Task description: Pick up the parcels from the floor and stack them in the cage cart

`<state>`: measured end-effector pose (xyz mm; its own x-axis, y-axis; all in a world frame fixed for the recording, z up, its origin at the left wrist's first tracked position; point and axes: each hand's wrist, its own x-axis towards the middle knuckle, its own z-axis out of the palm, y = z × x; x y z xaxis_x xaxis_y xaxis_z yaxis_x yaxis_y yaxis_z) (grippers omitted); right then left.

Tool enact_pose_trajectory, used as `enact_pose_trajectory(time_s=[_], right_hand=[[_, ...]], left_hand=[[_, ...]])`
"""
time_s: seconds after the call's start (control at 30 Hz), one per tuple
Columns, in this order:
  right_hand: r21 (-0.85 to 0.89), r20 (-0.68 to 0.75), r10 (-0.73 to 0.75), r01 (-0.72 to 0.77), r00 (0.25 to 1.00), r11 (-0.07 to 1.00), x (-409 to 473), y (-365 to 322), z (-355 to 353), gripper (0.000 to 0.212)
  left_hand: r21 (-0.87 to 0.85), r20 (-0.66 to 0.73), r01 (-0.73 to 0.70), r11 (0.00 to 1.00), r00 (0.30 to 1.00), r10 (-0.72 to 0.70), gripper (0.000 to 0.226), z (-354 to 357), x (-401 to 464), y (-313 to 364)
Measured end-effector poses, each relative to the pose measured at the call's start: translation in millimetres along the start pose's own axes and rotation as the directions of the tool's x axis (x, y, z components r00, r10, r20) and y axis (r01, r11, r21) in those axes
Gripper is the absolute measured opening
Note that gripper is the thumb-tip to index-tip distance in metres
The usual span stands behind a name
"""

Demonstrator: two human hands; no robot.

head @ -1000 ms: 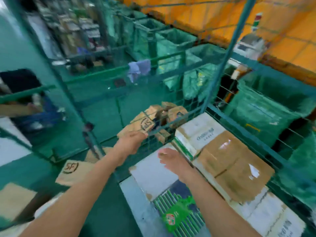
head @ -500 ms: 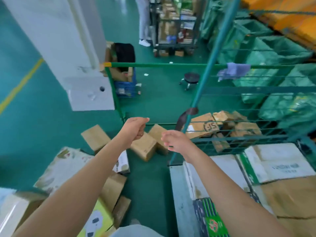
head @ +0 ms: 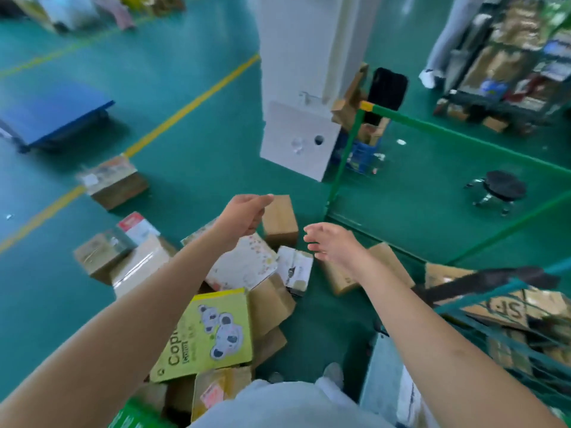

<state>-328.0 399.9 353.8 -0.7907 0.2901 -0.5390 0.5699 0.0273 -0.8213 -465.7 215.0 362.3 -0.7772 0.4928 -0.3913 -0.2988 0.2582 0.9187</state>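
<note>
Both hands empty — left hand [head: 244,216] loosely curled, right hand [head: 332,244] spread — above many parcels [head: 216,332] on the floor; the cage cart [head: 506,344] holds some.

Parcel warehouse, green painted floor [head: 191,125], scattered parcels [head: 247,264], cage cart [head: 506,332]

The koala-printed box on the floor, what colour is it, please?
Yellow-green box, seen in the head view.
</note>
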Motion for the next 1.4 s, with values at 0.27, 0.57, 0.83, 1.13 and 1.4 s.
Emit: enact_pose_trajectory(time_s=[0.27,0.57,0.83,1.13,1.4], right_hand=[[-0.174,0.253,-0.014,0.06,0.967,0.983,71.5,-38.4,47.2,0.018],[-0.296,0.483,0.061,0.098,0.873,0.95,174.5,-65.1,51.0,0.027],[-0.42,0.573,0.174,0.105,0.801,0.901,257.3,-51.4,60.7,0.022],[-0.551,0.598,0.307,0.102,0.74,0.828,311.1,2.6,128.0,0.015],[-0.659,0.576,0.419,0.095,0.702,0.746,366.6,104.2,196.6,0.013]], left_hand=[[-0.027,-0.098,0.074,0.997,0.992,-0.076,0.045,-53.0,-1.0,-20.4],[-0.083,-0.05,0.143,0.986,0.988,-0.148,0.044,-67.1,43.8,-17.1],[-0.181,-0.256,0.218,0.959,0.931,-0.26,0.013,-66.9,96.3,-49.2],[-0.359,-0.415,0.292,0.887,0.801,-0.431,0.014,-91.3,107.9,-155.2],[-0.403,-0.428,0.378,0.833,0.727,-0.537,0.014,-126.3,125.8,-289.7]])
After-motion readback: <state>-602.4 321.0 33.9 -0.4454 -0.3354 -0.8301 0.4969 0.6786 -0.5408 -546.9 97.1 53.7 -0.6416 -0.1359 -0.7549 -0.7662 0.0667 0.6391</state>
